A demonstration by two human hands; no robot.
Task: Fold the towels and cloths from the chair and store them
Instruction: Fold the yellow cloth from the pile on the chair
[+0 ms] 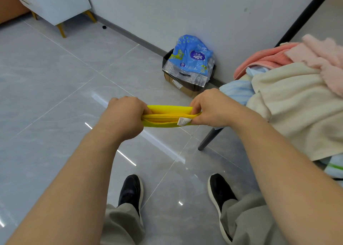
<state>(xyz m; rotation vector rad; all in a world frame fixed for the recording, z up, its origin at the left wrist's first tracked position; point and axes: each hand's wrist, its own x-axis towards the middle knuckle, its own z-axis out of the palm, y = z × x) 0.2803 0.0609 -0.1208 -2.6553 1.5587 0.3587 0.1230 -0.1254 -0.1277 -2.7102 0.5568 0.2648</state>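
Note:
A folded yellow cloth [168, 115] with a small white label hangs stretched in the air between both hands, above the floor. My left hand [124, 112] grips its left end. My right hand [213, 109] pinches its right end beside the label. To the right, a chair holds a heap of towels: a cream towel [297, 103] on top, a pink towel [319, 53] behind it, a coral one [263, 59] and a light blue one [239, 92] under them. One dark chair leg [207, 138] shows below the heap.
A cardboard box with a blue plastic package [191, 59] stands against the wall ahead. A white cabinet on wooden legs [53, 3] is at the far left. A dark table leg [300, 20] slants at the upper right. My two feet stand on grey floor tiles.

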